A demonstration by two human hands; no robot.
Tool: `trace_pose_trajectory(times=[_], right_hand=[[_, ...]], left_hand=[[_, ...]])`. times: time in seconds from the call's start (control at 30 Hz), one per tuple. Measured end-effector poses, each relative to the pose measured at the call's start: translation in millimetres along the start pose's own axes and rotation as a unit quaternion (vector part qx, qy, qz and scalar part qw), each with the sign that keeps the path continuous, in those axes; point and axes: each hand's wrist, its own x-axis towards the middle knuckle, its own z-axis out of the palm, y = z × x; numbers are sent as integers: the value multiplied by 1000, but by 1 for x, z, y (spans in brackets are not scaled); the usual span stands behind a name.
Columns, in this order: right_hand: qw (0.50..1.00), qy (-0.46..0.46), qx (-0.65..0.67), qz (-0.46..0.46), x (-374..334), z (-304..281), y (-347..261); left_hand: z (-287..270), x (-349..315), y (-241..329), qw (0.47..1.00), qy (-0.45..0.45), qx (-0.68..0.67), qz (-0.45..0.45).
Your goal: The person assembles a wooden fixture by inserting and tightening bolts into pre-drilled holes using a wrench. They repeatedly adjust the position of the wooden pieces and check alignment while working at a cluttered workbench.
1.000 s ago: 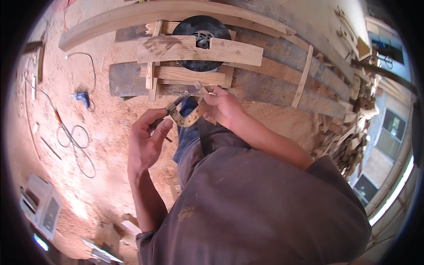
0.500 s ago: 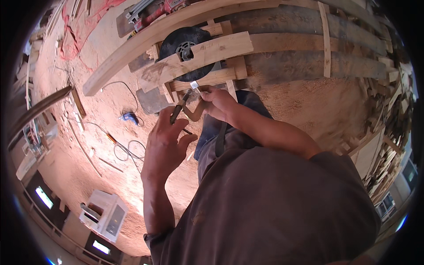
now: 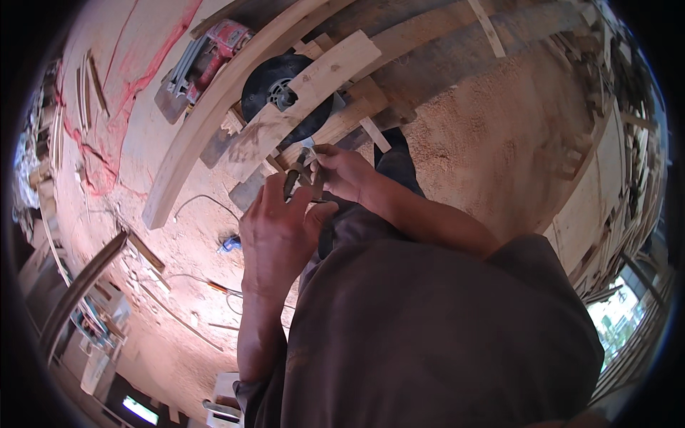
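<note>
Between my two hands, close in front of my lap, is a small screw clamp [image 3: 291, 180] with a dark spindle, a tan collar and a brown curved frame. My left hand [image 3: 278, 228] has its fingers curled about the spindle side, thumb towards the thin cross bar. At the frame's upper end, my right hand [image 3: 344, 171] pinches it, next to a small silvery piece [image 3: 307, 143]. Just beyond lies a round black disc [image 3: 260, 93] with a grey hub. A pale wooden board [image 3: 339, 63] lies across the disc. My left fingers partly hide the clamp.
A long beam [image 3: 178, 160] runs along the disc's left side. Past it rests a red power tool [image 3: 227, 39]. On the dusty floor are a blue tool [image 3: 230, 244] with a cord, wood strips [image 3: 178, 321] and a red sheet [image 3: 100, 167]. Scrap wood [image 3: 606, 214] is piled right.
The view has swung, so the surroundings sit differently in the picture. My left hand has come nearer my right, its fingers and thumb closing in around the clamp's spindle.
</note>
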Motion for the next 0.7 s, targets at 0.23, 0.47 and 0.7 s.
trace_pose_trajectory(times=[0.23,0.47,0.7], right_hand=[[999,-28,6,-47,4,5,16],[997,-29,32,-59,17,-1,22],[993,56,60,-80,19,14,19]], left_hand=[[-2,5,-15,998,46,25,-31],[0,16,-20,905,35,-333,-261],[-5,-5,-36,935,26,-243,-256]])
